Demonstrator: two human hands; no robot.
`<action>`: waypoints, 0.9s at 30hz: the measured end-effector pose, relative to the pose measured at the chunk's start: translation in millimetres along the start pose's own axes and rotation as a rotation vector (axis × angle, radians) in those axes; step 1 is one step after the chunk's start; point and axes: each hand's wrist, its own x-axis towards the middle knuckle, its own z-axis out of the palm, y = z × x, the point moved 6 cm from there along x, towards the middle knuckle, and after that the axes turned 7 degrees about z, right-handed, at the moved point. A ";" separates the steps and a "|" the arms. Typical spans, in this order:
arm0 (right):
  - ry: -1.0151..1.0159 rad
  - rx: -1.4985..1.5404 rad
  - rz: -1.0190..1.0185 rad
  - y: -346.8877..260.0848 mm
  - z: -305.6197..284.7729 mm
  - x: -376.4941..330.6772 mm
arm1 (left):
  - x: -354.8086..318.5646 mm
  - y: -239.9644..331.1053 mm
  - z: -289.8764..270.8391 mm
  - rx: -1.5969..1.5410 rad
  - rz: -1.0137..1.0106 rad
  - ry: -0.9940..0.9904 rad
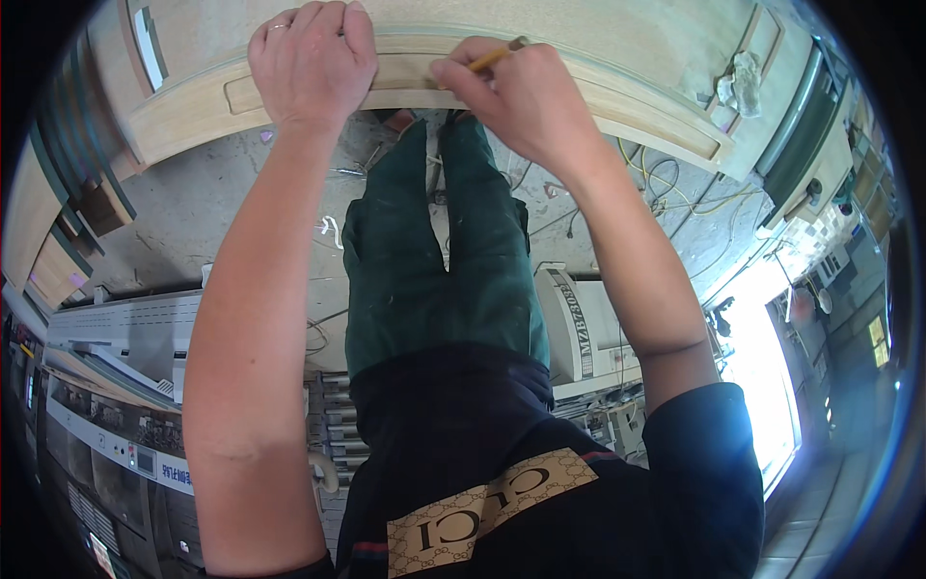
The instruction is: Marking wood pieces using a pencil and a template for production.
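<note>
A long pale wooden panel (410, 72) with a raised, moulded edge lies across the top of the view, in front of my body. On its left part rests my left hand (313, 68), closed with the knuckles up and a ring on one finger. Its fingertips are curled out of sight, so anything inside them is hidden. To the right, my right hand (531, 101) pinches a thin yellow-brown pencil (494, 58) slantwise between thumb and fingers. The pencil's dark-ended top points up and right; its lower end is low over the panel's edge, partly hidden by the fingers.
A crumpled whitish plastic bag (745, 85) lies on the panel's right side. Dark-edged boards (82, 145) stand at the left. Yellow and dark cables (666, 183) trail over the grey floor (212, 207). Behind me are a white machine (593, 323) and metal rollers (338, 410).
</note>
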 end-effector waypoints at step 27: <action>0.726 -0.134 -0.089 170.6 -83.0 -96.8 | 8.1 11.1 -7.1 -0.058 0.022 0.021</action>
